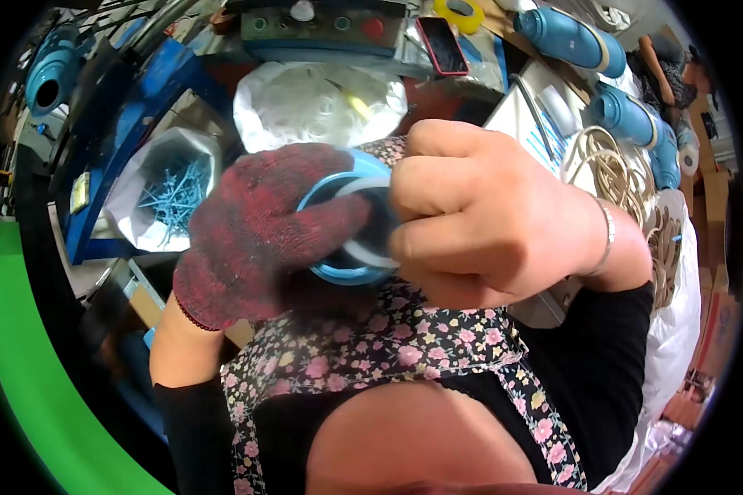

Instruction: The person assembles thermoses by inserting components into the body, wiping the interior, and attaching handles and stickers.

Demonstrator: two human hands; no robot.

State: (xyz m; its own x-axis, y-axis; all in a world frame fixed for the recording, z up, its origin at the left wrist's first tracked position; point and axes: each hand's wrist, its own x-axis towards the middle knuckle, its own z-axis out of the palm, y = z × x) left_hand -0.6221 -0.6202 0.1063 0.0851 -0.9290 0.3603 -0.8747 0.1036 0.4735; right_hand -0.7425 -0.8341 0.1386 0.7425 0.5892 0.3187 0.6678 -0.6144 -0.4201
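In front of my chest is a blue round plastic container (348,275), its open mouth tilted up toward me. My left hand (264,231), in a dark red knitted glove, grips it from the left, one finger reaching over the rim into the mouth. A translucent white ring (360,252) sits inside the mouth. My bare right hand (491,219) is closed at the right side of the mouth, knuckles up. Its fingertips are hidden, so whether they pinch the ring or the rim cannot be made out.
A white bag (173,235) of thin blue plastic strips stands at the left. Ahead is a clear plastic-lined basin (260,115) of translucent pieces. A phone (443,47), yellow tape roll (461,14), blue containers (570,40) and beige bands (607,169) lie beyond and right.
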